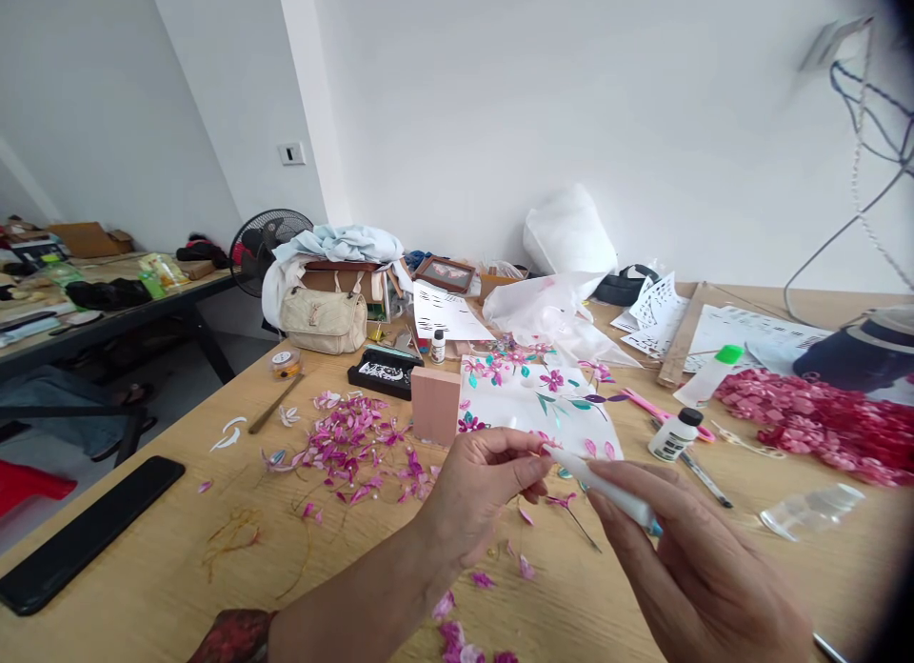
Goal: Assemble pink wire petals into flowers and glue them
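My left hand [478, 487] is raised over the wooden table [143, 568], its fingers pinched on a tiny pink piece I can barely make out. My right hand [700, 572] grips a white pen-like applicator [604, 487] with a teal end, and its tip touches the left fingertips. Just behind the hands lies a white sheet [535, 401] decorated with pink flowers and teal leaves. Loose pink petals [349, 444] are scattered on the table to the left.
A pink block [435, 406] stands beside the sheet. A small white glue bottle [675, 434], pink scissors [661, 415] and a heap of pink pieces [821, 420] lie right. A black bar [86, 534] lies far left. A beige bag [323, 320], a fan [268, 239] and paper cutouts sit behind.
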A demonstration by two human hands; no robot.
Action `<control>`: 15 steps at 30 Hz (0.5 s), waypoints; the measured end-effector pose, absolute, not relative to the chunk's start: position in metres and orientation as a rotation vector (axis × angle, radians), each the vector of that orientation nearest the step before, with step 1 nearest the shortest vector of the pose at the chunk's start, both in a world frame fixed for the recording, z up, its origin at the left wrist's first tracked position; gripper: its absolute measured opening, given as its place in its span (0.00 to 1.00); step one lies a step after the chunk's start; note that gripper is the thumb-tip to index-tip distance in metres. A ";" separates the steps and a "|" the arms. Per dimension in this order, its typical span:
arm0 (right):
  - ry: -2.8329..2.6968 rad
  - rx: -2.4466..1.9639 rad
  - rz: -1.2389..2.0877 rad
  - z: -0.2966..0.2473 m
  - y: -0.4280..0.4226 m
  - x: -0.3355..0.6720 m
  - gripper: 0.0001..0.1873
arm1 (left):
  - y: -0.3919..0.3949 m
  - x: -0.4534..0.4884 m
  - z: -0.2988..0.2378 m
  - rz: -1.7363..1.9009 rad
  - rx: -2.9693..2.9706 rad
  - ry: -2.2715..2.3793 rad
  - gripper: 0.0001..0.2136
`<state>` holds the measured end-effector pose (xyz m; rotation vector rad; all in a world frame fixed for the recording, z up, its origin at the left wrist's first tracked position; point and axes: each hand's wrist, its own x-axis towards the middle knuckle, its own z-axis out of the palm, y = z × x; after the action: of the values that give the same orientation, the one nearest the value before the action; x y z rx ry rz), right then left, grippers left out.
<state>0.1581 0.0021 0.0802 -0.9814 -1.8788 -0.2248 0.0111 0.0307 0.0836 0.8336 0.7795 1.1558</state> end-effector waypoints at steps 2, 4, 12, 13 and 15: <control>-1.871 -0.996 -0.234 0.080 0.001 0.158 0.10 | 0.031 0.011 0.084 1.158 0.837 0.772 0.09; -1.861 -1.013 -0.240 0.080 0.000 0.158 0.10 | 0.030 0.011 0.084 1.157 0.841 0.774 0.08; -1.837 -1.086 -0.296 0.086 -0.004 0.158 0.08 | 0.030 0.012 0.087 1.160 0.833 0.791 0.10; -1.839 -1.088 -0.291 0.087 -0.005 0.157 0.08 | 0.030 0.012 0.086 1.155 0.837 0.794 0.10; -1.842 -1.090 -0.281 0.087 -0.006 0.156 0.08 | 0.030 0.012 0.086 1.147 0.842 0.798 0.11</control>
<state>0.1559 -0.0056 0.0873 -1.0904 -1.8420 -0.2813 0.0118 0.0302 0.0858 0.8423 0.7983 1.1469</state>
